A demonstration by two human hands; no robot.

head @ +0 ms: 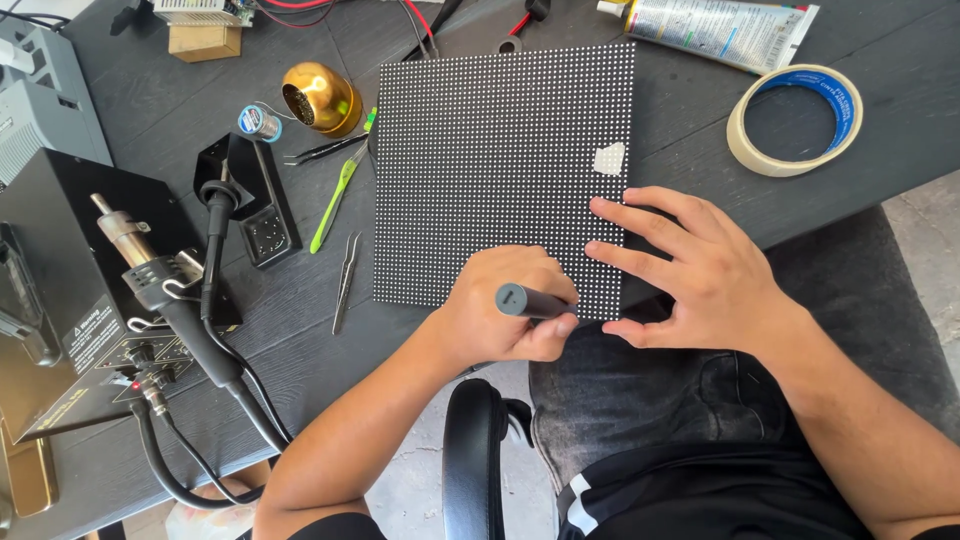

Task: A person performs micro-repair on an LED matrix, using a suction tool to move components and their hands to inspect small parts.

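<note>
A square black panel (500, 160) covered in a fine grid of white dots lies on the dark table, its near edge over my lap. My left hand (500, 310) grips a dark cylindrical tool (530, 301) and presses its tip down near the panel's front edge. My right hand (690, 270) rests flat with fingers spread on the panel's front right corner. A small piece of pale tape (609, 158) is stuck on the panel near its right edge.
Left of the panel lie tweezers (345, 280), a green-handled tool (338, 190), a brass sponge holder (320, 98), a solder spool (259, 122) and a black rework station (70, 300) with a hot-air wand. A masking tape roll (795, 118) and a tube (720, 28) sit at the back right.
</note>
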